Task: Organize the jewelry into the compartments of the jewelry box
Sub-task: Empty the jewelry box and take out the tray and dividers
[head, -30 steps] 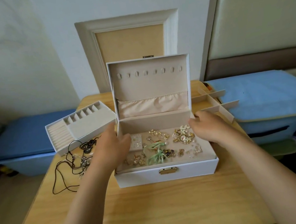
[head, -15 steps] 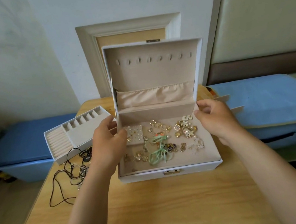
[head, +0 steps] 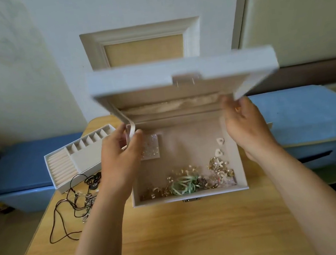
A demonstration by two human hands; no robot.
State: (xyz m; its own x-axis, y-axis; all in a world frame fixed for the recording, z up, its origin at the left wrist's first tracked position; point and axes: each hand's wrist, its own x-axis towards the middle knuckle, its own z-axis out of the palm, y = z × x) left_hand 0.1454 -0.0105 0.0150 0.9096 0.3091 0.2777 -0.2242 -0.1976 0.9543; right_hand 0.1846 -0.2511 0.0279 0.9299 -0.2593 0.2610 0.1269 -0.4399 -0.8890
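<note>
The white jewelry box (head: 190, 196) is lifted at its back and tipped toward me, and its lid (head: 180, 71) hangs forward over the interior. My left hand (head: 121, 156) grips the left wall and my right hand (head: 245, 128) grips the right wall. Loose gold jewelry (head: 219, 167) and a green ribbon (head: 184, 185) lie heaped against the front wall. An earring card (head: 149, 149) lies near the back left. Two small heart pieces (head: 219, 147) sit on the lining at the right.
A removable ring tray (head: 76, 160) sits on the wooden table (head: 189, 233) to the left. Black cord necklaces (head: 75, 202) trail in front of it. Blue bins stand at the left (head: 16, 171) and right (head: 303, 120). A picture frame (head: 141, 44) leans on the wall behind.
Both hands have raised the box's back and tipped it toward me. The lid has swung forward over the opening, and the jewelry has slid to the front wall.
</note>
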